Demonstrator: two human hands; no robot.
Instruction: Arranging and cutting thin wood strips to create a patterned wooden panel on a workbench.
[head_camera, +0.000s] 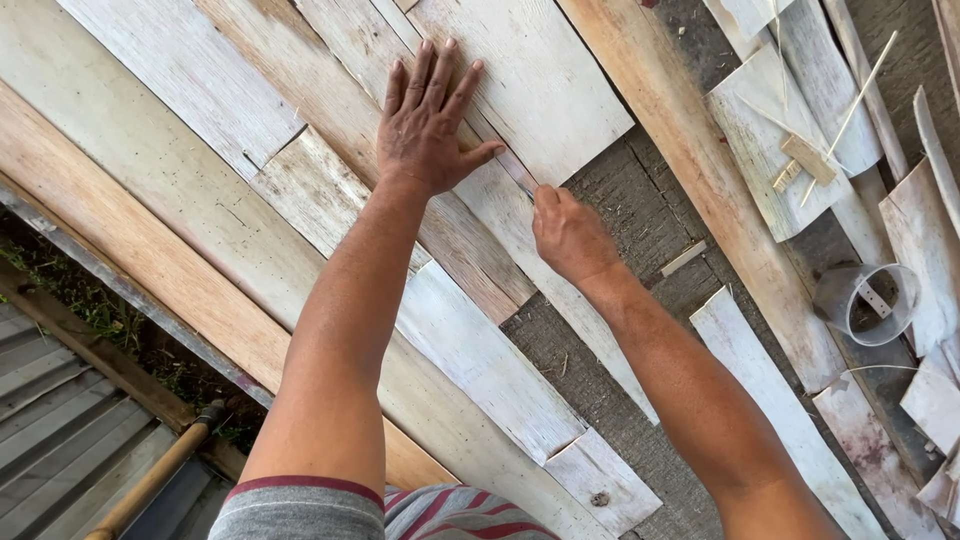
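Note:
My left hand (428, 118) lies flat, fingers spread, on a pale whitewashed wooden plank (540, 90) that overlaps other planks. My right hand (568, 235) is closed around a small thin tool, likely a pencil or nail (524, 187), whose tip touches the plank's edge just right of my left thumb. Most of the tool is hidden inside the fist. Both forearms reach up from the bottom of the view.
Weathered planks (170, 140) cover a rough grey surface (620, 200). A long tan board (700, 170) runs diagonally at right. Beyond it lie plank offcuts, thin sticks (850, 110) and a clear plastic cup (868, 302). Corrugated roofing (50, 440) and a pipe (150, 480) are at lower left.

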